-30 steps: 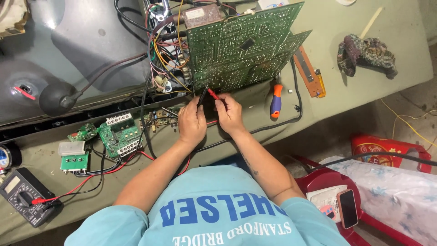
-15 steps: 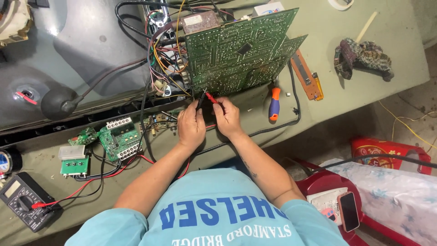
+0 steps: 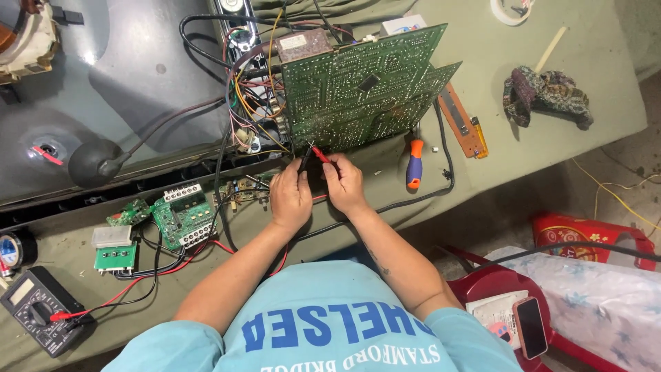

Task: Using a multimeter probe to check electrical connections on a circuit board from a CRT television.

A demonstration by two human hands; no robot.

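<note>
Both hands sit close together at the lower edge of the tilted green circuit board (image 3: 365,86), the left hand (image 3: 290,200) pinching a black probe (image 3: 305,160) and the right hand (image 3: 344,182) pinching a red probe (image 3: 319,154), tips meeting the board, an orange-and-blue screwdriver (image 3: 414,164) just beside.

The big circuit board (image 3: 365,86) is dark green with fine pale dots. The probe (image 3: 319,153) in the right hand (image 3: 344,184) is red, the other probe (image 3: 303,160) is black. The screwdriver (image 3: 413,164) has an orange and blue handle. The table (image 3: 496,55) cloth is olive green. The meter (image 3: 41,318) at the left corner is black.
</note>
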